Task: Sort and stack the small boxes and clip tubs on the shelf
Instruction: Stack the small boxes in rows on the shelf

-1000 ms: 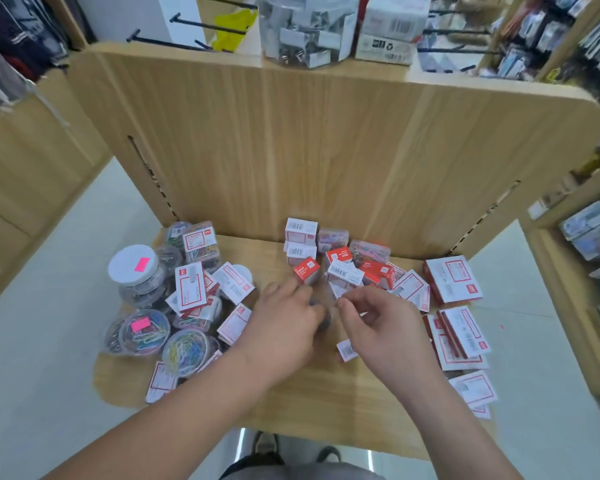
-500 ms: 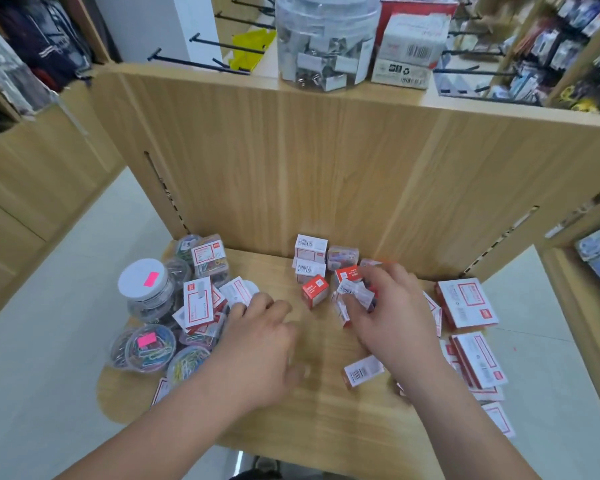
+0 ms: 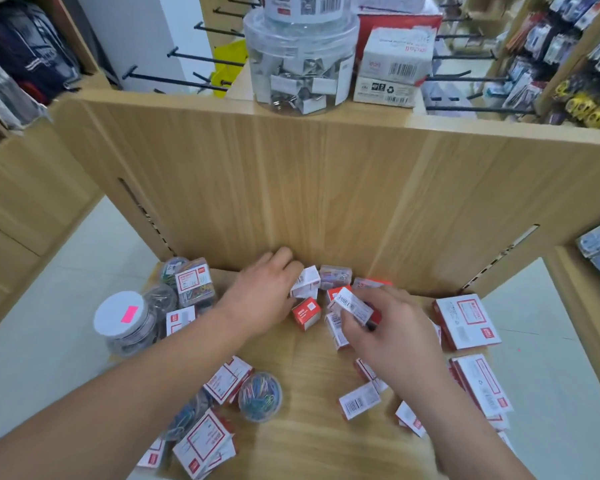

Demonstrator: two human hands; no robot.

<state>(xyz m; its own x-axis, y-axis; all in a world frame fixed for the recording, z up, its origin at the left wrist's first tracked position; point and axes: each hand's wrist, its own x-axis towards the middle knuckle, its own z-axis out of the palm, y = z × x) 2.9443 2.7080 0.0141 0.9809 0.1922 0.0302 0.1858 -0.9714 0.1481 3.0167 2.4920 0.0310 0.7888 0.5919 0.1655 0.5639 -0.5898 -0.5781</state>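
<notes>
The right hand (image 3: 388,327) pinches a small white barcoded box (image 3: 354,304) just above the cluster at the back of the shelf (image 3: 309,434). The left hand (image 3: 264,296) has its fingers curled against a white box (image 3: 305,282) by the back panel; whether it truly grips it I cannot tell. A red box (image 3: 305,313) sits just between the two hands, so a careless sweep could knock it over. To the left, the clip tubs (image 3: 260,396) lie jumbled among larger boxes (image 3: 207,441) near the front edge, where a nudge from a forearm might push them off.
</notes>
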